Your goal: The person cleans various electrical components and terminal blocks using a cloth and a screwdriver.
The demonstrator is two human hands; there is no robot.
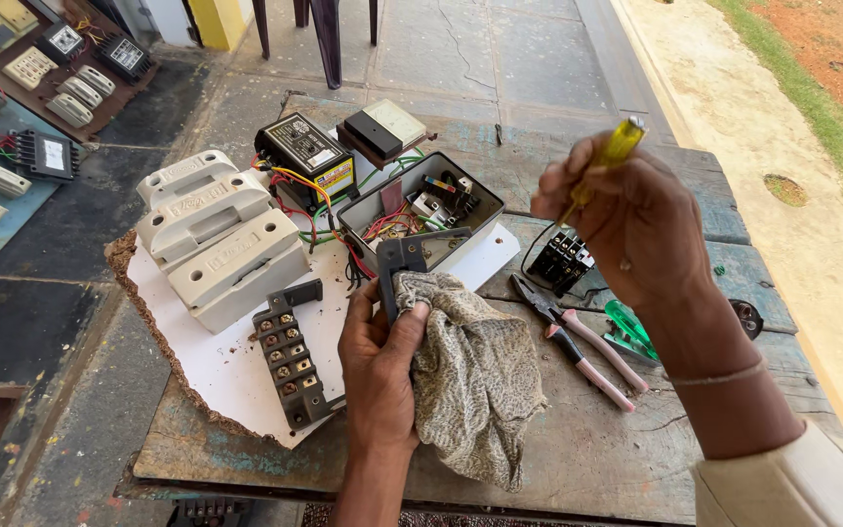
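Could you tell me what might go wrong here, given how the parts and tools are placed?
The left hand grips the dark cover and the cloth together, so the cover might slip. The right hand holds the yellow screwdriver raised above the open box; a slip could nick its loose wires.

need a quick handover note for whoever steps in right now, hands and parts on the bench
Left hand: holds a dark plastic cover and a grey rag.
Right hand: raised, grips a yellow-handled screwdriver.
Open grey box with wiring sits on the white board, beside the cream fuse carriers and black terminal strip.
Pink-handled pliers lie on the wooden table.
Done: box stands open.
Left: cover not on the box.
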